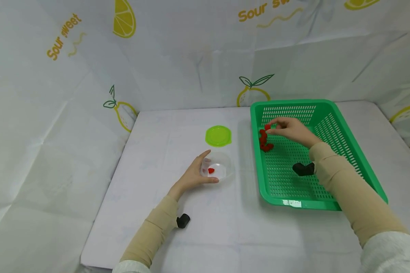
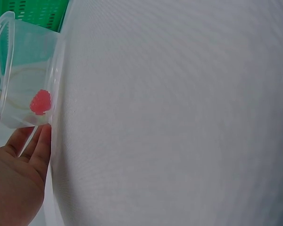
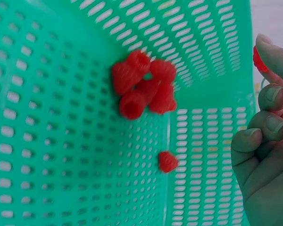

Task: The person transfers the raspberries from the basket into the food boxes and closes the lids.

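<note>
My left hand (image 1: 197, 174) curls round the near left side of a small clear plastic cup (image 1: 218, 167) on the white table; one red raspberry (image 1: 210, 170) lies inside it. The left wrist view shows the cup (image 2: 23, 75), the raspberry (image 2: 40, 101) and my fingers (image 2: 35, 146) against its wall. My right hand (image 1: 287, 129) is above the green basket (image 1: 348, 125), pinching a raspberry (image 1: 267, 127) between thumb and fingertips; in the right wrist view that berry (image 3: 258, 60) peeks out beside my fingers (image 3: 271, 96). Several more raspberries (image 3: 144, 84) lie clustered on the basket floor, with one berry (image 3: 168, 161) apart.
A lime-green lid (image 1: 218, 135) lies on the table behind the cup. Black wrist camera mounts show at both wrists (image 1: 183, 220) (image 1: 303, 168). Lemon-print sheeting forms walls at the back and both sides. The table's front edge is near my left elbow.
</note>
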Demonstrator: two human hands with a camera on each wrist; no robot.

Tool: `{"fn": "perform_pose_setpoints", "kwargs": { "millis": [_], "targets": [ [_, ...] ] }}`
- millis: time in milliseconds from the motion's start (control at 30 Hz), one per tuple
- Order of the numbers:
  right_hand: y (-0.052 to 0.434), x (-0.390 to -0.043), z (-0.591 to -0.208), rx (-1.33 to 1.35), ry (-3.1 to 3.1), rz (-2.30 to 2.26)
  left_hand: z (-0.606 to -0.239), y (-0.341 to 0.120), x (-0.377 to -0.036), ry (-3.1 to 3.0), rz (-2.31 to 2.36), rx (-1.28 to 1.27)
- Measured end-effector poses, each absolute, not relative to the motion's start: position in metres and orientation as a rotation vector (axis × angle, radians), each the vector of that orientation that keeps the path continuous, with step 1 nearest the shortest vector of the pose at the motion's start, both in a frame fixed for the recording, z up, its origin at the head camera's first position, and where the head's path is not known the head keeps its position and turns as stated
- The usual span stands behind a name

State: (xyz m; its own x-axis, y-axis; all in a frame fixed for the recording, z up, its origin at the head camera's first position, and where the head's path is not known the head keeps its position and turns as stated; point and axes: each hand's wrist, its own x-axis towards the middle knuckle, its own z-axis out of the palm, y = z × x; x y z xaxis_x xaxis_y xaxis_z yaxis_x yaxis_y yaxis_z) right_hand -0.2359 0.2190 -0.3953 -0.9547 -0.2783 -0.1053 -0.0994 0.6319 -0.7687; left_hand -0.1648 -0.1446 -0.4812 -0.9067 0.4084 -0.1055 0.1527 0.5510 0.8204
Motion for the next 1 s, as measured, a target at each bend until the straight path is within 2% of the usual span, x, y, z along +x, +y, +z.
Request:
{"fn": "perform_pose_setpoints", "kwargs": {
  "millis": [800, 1000],
  "targets": [
    [0.149, -0.222, -0.364, -0.487, 2.52, -1.312, -0.481, -0.144, -0.166, 2.506, 1.291, 0.46],
    [0.132, -0.223, -0.362, -0.632, 2.471, -1.278, -0.482, -0.144, -0.166, 2.506, 1.283, 0.451]
  ]
}}
